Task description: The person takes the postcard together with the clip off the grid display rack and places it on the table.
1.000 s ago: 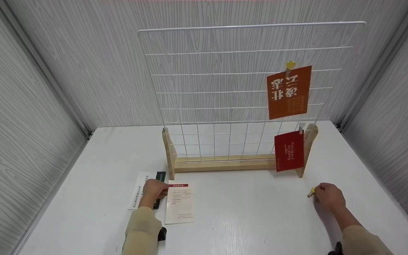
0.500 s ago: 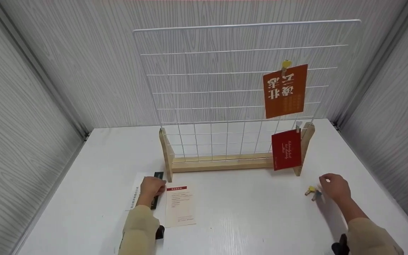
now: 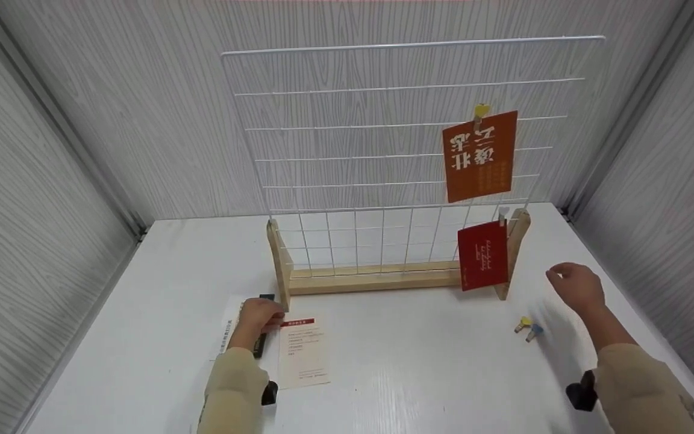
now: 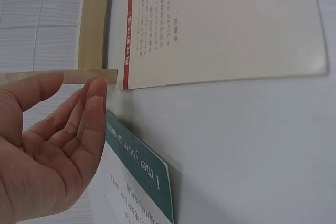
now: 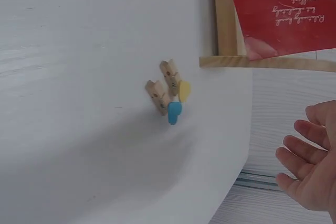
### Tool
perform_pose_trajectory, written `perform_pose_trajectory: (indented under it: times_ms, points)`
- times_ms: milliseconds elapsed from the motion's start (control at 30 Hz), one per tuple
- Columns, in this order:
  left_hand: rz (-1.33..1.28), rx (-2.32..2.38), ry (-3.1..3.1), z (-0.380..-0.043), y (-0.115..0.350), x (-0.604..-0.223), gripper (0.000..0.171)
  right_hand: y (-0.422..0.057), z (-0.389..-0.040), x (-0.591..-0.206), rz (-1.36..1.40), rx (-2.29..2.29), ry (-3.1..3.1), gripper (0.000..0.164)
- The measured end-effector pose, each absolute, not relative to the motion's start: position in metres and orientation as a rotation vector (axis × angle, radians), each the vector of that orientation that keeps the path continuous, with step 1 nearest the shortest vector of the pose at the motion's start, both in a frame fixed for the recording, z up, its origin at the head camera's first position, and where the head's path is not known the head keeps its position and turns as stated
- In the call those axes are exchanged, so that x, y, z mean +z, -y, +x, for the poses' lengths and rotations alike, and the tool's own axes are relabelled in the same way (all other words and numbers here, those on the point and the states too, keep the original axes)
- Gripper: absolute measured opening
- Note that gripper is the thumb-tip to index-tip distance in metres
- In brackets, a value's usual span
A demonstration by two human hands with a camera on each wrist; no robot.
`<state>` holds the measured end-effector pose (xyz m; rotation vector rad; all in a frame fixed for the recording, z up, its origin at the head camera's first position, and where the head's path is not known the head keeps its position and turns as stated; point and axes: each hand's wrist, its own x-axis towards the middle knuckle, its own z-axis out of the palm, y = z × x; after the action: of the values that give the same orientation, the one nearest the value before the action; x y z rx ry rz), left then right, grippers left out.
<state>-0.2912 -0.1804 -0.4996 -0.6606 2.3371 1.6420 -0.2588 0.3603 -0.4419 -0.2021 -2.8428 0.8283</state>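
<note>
My left hand (image 3: 259, 314) hovers at the left foot of the wire rack, fingers loosely bent with nothing between them in the left wrist view. Close to its fingertips lies a cream card (image 4: 231, 35) with a red strip. Under the hand is a white card with a dark green band (image 4: 142, 156), partly covered in the head view. My right hand (image 3: 579, 288) is raised on the right, fingers relaxed and holding nothing. Below and left of it, two small wooden clothespins lie side by side, one with a yellow heart (image 5: 184, 91), the other with a blue one (image 5: 174, 112).
A white wire grid rack (image 3: 383, 210) on a wooden base (image 3: 377, 283) stands at the back of the white table (image 3: 419, 374). An orange card (image 3: 481, 158) and a red card (image 3: 483, 256) hang on its right side from clothespins. Grey wood-grain panels surround the table.
My right hand has let go of the clothespins and moved up and away to the right, leaving them on the table. The left hand stays nearly in place beside the cards.
</note>
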Motion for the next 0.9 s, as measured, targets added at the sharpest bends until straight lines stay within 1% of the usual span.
perform_pose_trajectory:
  times_ms: [133, 267, 467, 667, 900]
  points:
    - [-0.558, 1.661, -2.323, -0.295, 0.174, -0.498, 0.025, -0.36, -0.262, -0.429, -0.161, 0.829, 2.786, 0.037]
    - [-0.489, 1.611, -2.338, -0.298, 0.165, -0.494, 0.03, -0.358, -0.265, -0.417, -0.148, 0.858, 2.753, 0.037]
    - [-0.412, 1.603, -2.323, -0.301, 0.152, -0.486, 0.034, -0.351, -0.269, -0.4, -0.124, 0.897, 2.725, 0.04]
    - [-0.362, 1.615, -2.318, -0.303, 0.141, -0.484, 0.034, -0.339, -0.277, -0.392, -0.09, 0.894, 2.537, 0.032]
    - [-0.243, 1.614, -2.355, -0.303, 0.119, -0.481, 0.026, -0.326, -0.288, -0.388, -0.011, 0.889, 2.409, 0.023]
